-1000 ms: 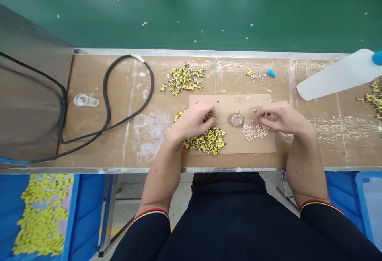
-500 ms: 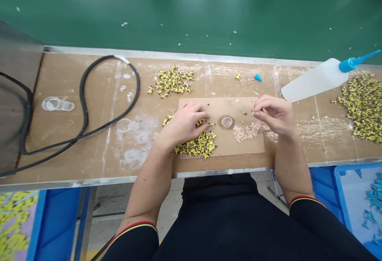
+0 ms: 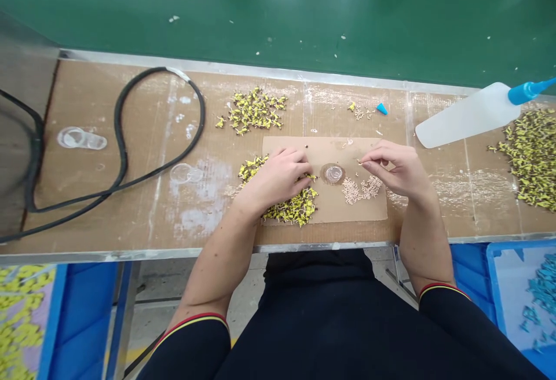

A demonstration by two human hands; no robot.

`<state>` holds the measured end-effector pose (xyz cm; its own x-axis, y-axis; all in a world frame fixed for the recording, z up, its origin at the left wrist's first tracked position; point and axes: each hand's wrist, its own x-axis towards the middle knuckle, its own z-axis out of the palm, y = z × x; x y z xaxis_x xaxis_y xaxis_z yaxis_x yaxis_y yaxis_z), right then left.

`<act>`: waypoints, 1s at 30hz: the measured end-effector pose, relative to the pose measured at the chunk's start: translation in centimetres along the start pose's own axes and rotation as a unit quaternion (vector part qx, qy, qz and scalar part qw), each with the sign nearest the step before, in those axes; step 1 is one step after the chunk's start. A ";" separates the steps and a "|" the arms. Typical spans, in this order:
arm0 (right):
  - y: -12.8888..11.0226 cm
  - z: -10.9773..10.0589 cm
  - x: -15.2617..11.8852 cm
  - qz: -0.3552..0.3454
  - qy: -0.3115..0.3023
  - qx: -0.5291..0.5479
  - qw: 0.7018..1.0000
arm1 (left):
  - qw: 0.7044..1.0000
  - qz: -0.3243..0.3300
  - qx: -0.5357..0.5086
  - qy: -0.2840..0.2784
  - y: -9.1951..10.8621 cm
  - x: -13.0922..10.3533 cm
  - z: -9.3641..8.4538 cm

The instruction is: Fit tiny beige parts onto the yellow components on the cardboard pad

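The left hand (image 3: 280, 177) is resting on the heap of small yellow pieces (image 3: 295, 206) at the left of the cardboard sheet (image 3: 347, 209), its fingers curled down among them and seemingly closing on one, though the piece itself is hidden beneath the fingertips. The right hand (image 3: 399, 168) is hovering just above the little pile of pale pins (image 3: 360, 189), thumb and forefinger pinched together on what looks like a single pin, too thin to make out with certainty. Between the two hands a small clear dish (image 3: 333, 174) is sitting on the cardboard, close to both sets of fingertips. To do this well, each hand should be lifting one part only, holding it lightly at the fingertips so it stays straight, and bringing it over the cardboard near the dish, where anything dropped falls back beside its own pile. Farther back on the desk (image 3: 152, 218), a second cluster of yellow pieces (image 3: 254, 110) is lying well apart from the hands, a white squeeze bottle with a blue nozzle (image 3: 469, 116) is lying on its side to the right, and a black cable (image 3: 125, 154) is looping to the left.
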<state>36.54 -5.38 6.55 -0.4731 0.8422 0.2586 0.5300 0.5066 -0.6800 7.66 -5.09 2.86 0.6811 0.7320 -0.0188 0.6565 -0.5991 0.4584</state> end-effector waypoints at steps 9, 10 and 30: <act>0.0 1.9 0.1 0.006 -0.089 -0.160 0.983 | 0.999 -0.002 0.025 -0.020 0.4 0.1 -0.2; 0.0 2.0 0.1 0.005 -0.095 -0.174 0.980 | 1.000 -0.004 0.022 -0.018 0.4 0.1 -0.2; -0.3 2.2 0.1 -0.043 -0.089 -0.249 0.963 | 0.998 0.037 0.054 0.020 0.4 0.4 -0.1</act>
<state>34.74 -5.81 5.25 -0.6204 0.7702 0.1479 0.7341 0.6367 -0.2362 8.15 -5.06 3.18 0.7165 0.6960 0.0470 0.6384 -0.6814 0.3579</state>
